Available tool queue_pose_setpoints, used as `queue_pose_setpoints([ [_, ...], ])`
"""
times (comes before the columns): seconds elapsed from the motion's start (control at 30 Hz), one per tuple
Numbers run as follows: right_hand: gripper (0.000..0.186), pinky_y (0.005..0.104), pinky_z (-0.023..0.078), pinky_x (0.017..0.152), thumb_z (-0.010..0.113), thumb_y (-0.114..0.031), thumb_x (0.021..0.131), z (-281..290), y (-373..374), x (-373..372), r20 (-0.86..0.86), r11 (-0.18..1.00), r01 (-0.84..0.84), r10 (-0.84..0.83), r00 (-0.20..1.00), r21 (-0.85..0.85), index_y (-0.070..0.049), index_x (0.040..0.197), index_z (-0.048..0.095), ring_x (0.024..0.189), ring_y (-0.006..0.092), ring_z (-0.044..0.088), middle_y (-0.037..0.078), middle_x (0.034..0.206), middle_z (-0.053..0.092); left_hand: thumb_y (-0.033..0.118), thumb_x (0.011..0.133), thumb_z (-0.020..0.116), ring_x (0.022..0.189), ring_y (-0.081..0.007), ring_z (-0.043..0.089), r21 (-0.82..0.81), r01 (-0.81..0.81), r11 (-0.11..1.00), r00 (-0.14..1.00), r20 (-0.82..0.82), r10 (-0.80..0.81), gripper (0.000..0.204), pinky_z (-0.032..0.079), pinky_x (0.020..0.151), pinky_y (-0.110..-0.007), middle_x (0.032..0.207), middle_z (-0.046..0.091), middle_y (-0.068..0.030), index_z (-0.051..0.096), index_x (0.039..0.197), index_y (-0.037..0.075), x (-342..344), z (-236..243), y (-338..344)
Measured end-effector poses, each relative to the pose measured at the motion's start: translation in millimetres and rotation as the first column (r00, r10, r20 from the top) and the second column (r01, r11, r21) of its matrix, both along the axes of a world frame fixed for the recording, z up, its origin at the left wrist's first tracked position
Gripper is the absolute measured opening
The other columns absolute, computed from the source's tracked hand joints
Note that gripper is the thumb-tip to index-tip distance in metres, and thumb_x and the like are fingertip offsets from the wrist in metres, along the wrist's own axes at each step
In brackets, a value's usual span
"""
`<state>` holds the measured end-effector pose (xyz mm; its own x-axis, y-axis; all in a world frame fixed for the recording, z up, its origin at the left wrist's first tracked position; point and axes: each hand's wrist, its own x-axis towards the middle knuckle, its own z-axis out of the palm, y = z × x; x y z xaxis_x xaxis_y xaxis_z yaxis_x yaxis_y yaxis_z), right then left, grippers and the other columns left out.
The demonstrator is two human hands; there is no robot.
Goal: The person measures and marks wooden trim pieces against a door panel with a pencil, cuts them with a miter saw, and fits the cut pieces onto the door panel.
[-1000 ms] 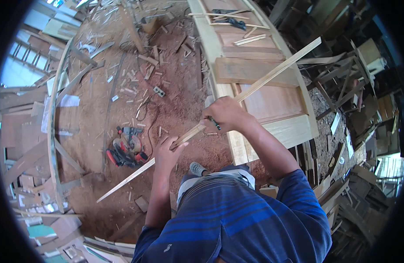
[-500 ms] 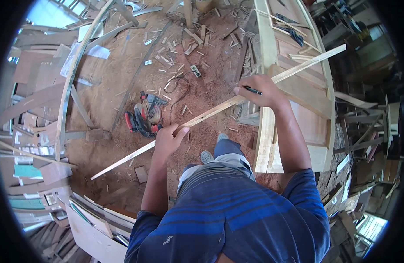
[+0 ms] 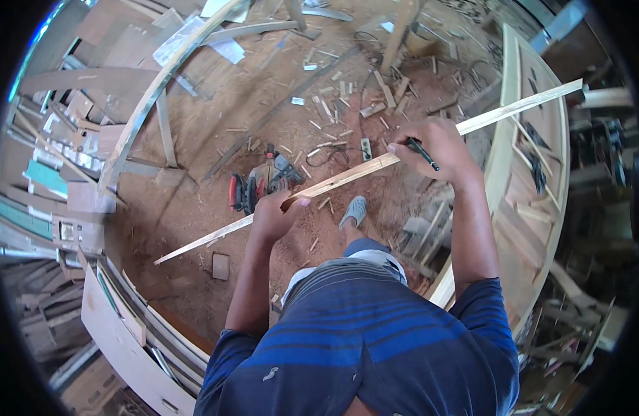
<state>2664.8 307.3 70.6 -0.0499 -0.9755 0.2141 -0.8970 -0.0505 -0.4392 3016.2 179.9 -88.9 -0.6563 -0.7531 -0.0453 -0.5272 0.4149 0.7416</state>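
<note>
A long, thin wooden strip (image 3: 357, 172) slants across in front of me, its left end lower and nearer, its right end higher and farther. My left hand (image 3: 273, 215) grips it left of the middle, thumb along the top. Farther along, my right hand (image 3: 436, 147) is closed round the same strip. A dark pen (image 3: 422, 154) sticks out from the fingers of that right hand. The palms and the strip's undersides at both grips are hidden.
A red and black power saw (image 3: 253, 187) sits on the dirt floor beyond my left hand. To the right stands a wooden panel frame (image 3: 510, 90). Offcuts, a white socket block (image 3: 366, 149) and a cable litter the ground. Stacked boards (image 3: 104, 305) lean at the lower left.
My view has swung to the right, and the panel bench now lies farther right. I have taken a step, with one foot forward. Both hands still hold the strip.
</note>
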Motion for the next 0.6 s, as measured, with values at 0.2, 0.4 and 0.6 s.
queue_pose_setpoints([
  [0.2, 0.013, 0.0467, 0.052, 0.065, 0.078, -0.022, 0.083, 22, -151, -64, -0.065, 0.962, -0.273, 0.273, 0.960, 0.010, -0.009, 0.083, 0.077, 0.072, 0.0371, 0.071, 0.013, 0.074, 0.072, 0.047, 0.094, 0.079, 0.059, -0.0257, 0.050, 0.004, -0.234, 0.972, 0.967, -0.101, 0.234, 0.053, 0.041, 0.058, -0.043, 0.064, 0.055, -0.0155, 0.063, 0.079, -0.001, -46, -16, -77],
  [0.4, 0.018, 0.0472, 0.054, 0.069, 0.078, -0.025, 0.083, 29, -282, -113, -0.100, 0.889, -0.456, 0.459, 0.883, 0.051, -0.007, 0.087, 0.076, 0.077, 0.0397, 0.071, 0.016, 0.079, 0.073, 0.047, 0.094, 0.081, 0.057, -0.0180, 0.049, 0.006, -0.401, 0.916, 0.915, -0.053, 0.401, 0.049, 0.040, 0.055, -0.039, 0.063, 0.057, -0.0105, 0.069, 0.084, 0.000, -94, -6, -156],
  [0.6, 0.022, 0.0470, 0.054, 0.072, 0.079, -0.027, 0.083, 60, -395, -138, -0.153, 0.882, -0.470, 0.469, 0.870, 0.033, -0.006, 0.088, 0.075, 0.080, 0.0416, 0.071, 0.017, 0.080, 0.073, 0.050, 0.094, 0.080, 0.058, -0.0187, 0.045, -0.009, -0.517, 0.856, 0.849, -0.135, 0.511, 0.056, 0.040, 0.056, -0.037, 0.063, 0.053, -0.0102, 0.063, 0.080, -0.001, -139, 10, -241],
])
